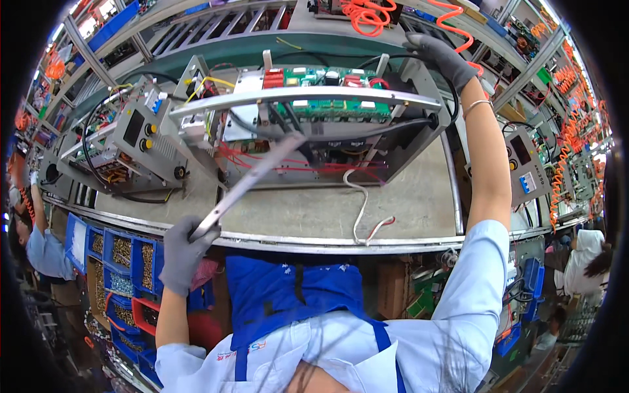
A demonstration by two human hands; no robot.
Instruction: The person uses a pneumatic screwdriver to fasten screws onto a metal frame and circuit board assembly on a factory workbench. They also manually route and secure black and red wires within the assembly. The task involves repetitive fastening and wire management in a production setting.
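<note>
My left hand [182,252], in a grey glove, is closed round the lower end of a flat metal bar with holes [252,177]. The bar slants up to the right, its far end blurred in front of the open chassis. My right hand [442,59], also gloved, reaches over the chassis's far right corner, beside a black cable. Its fingers look stretched out to the left, tips partly blurred. Between them stands the open grey equipment chassis [419,141], with a green circuit board [327,108], red wires [262,160] and a metal rail [314,95] across its top.
A white cable [357,209] trails onto the worktable [295,219]. Similar units stand at left [141,134] and right [524,164]. Blue bins of small fasteners [121,252] sit below the table's left edge. Orange coiled hoses [370,16] hang at the back. Another person [46,245] is far left.
</note>
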